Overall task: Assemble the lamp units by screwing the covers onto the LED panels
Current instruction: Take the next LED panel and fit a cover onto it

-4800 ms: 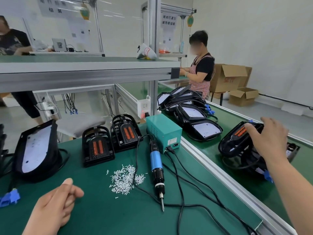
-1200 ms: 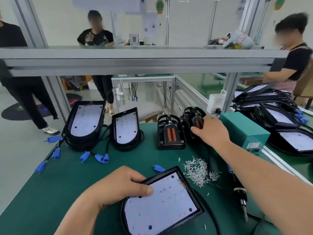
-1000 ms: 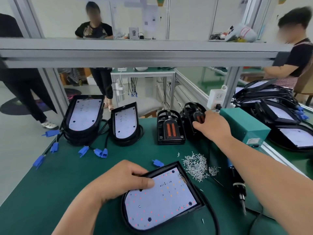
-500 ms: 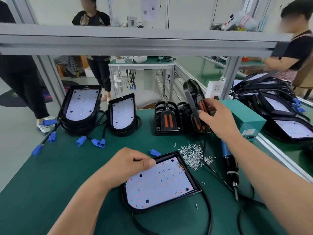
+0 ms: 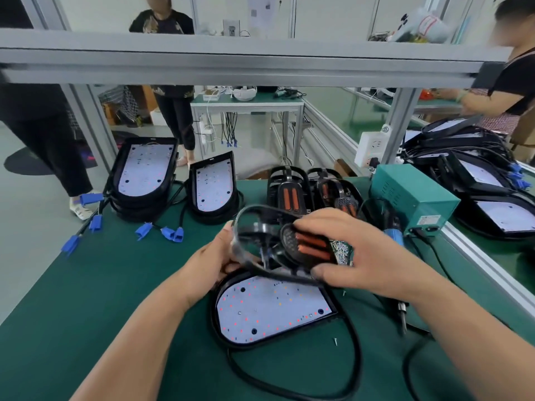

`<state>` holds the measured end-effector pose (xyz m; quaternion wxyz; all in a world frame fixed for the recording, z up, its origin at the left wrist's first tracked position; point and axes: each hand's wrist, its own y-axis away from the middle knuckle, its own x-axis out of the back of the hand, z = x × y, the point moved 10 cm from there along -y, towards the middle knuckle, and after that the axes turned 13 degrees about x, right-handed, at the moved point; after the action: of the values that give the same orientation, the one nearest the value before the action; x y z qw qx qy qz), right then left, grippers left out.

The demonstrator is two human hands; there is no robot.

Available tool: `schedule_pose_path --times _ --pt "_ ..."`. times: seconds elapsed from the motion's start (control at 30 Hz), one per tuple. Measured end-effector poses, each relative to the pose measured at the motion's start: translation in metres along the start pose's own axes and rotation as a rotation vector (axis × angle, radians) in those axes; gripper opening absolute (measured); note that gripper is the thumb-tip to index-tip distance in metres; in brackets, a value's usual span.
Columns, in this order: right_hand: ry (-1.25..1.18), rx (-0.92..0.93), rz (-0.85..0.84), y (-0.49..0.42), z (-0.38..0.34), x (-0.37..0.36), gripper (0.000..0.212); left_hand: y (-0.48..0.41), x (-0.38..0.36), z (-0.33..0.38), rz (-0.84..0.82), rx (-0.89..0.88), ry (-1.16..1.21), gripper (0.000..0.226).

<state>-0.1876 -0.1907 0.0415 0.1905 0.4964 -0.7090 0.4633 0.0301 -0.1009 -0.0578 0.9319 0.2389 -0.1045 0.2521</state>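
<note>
The green table (image 5: 86, 299) carries the LED panel (image 5: 269, 308) face up, near centre. The black cover (image 5: 307, 247) is held tilted above the panel's far edge. The left hand (image 5: 211, 261) grips the cover's left rim. The right hand (image 5: 362, 256) grips its right end, fingers curled.

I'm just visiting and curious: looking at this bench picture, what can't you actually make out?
All in the head view:
Screw pile: mostly hidden behind the cover and the right hand.
LED panel: far edge hidden under the cover.
Left hand: most fingers hidden behind the cover.
Screwdriver: middle hidden by the right forearm.
Wall notices: print too small and blurred.
</note>
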Motion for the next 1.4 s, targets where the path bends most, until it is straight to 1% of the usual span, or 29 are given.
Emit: schedule_pose_path --times 0.07,0.13,0.17,0.27,0.33,0.37,0.4,0.43,0.5,0.57,0.7,0.77,0.87,1.0,1.1,1.3,1.37,1.4 --pt "0.006 0.010 -0.062 0.001 -0.003 -0.014 0.068 0.005 0.005 -0.007 0.002 0.027 0.036 0.072" --pt "0.014 0.015 -0.124 0.002 -0.004 -0.026 0.068 0.013 0.005 -0.012 -0.102 0.042 0.121 0.091" --pt "0.016 0.017 -0.147 0.003 -0.005 -0.031 0.068 0.013 0.001 -0.010 -0.137 0.029 0.128 0.099" --pt "0.033 0.017 -0.194 0.004 -0.006 -0.039 0.067 0.016 -0.003 -0.005 -0.182 -0.008 0.052 0.103" --pt "0.043 0.013 -0.216 0.005 -0.006 -0.041 0.066 0.015 -0.007 -0.004 -0.227 -0.044 0.012 0.118" --pt "0.044 0.015 -0.226 0.005 -0.007 -0.042 0.065 0.015 -0.011 -0.002 -0.263 -0.063 -0.018 0.118" --pt "0.047 0.020 -0.237 0.006 -0.008 -0.044 0.064 0.017 -0.016 0.000 -0.290 -0.081 -0.051 0.109" --pt "0.053 0.029 -0.251 0.005 -0.009 -0.045 0.063 0.020 -0.019 0.003 -0.302 -0.101 -0.084 0.096" --pt "0.061 0.036 -0.278 0.005 -0.011 -0.048 0.060 0.022 -0.021 0.005 -0.305 -0.128 -0.107 0.077" --pt "0.071 0.044 -0.291 0.005 -0.013 -0.050 0.058 0.023 -0.022 0.008 -0.303 -0.163 -0.123 0.061" --pt "0.085 0.043 -0.308 0.004 -0.016 -0.049 0.055 0.023 -0.023 0.010 -0.262 -0.203 -0.231 0.023" --pt "0.108 0.050 -0.328 0.004 -0.018 -0.051 0.053 0.022 -0.026 0.010 -0.266 -0.210 -0.247 0.014" --pt "0.128 0.043 -0.353 0.009 -0.017 -0.055 0.053 0.024 -0.032 0.011 -0.289 -0.227 -0.255 0.011" --pt "0.071 -0.005 -0.334 0.016 -0.013 -0.053 0.057 0.025 -0.035 0.012 -0.298 -0.219 -0.232 0.019" --pt "0.050 -0.021 -0.326 0.020 -0.010 -0.053 0.059 0.026 -0.036 0.013 -0.296 -0.224 -0.227 0.019" --pt "-0.110 -0.076 -0.300 0.030 -0.002 -0.049 0.057 0.027 -0.043 0.012 -0.302 -0.218 -0.238 0.026" --pt "-0.224 -0.128 -0.236 0.034 0.002 -0.039 0.049 0.027 -0.043 0.011 -0.298 -0.210 -0.229 0.024" --pt "-0.278 -0.167 -0.168 0.037 0.006 -0.028 0.043 0.027 -0.043 0.011 -0.297 -0.204 -0.226 0.022"
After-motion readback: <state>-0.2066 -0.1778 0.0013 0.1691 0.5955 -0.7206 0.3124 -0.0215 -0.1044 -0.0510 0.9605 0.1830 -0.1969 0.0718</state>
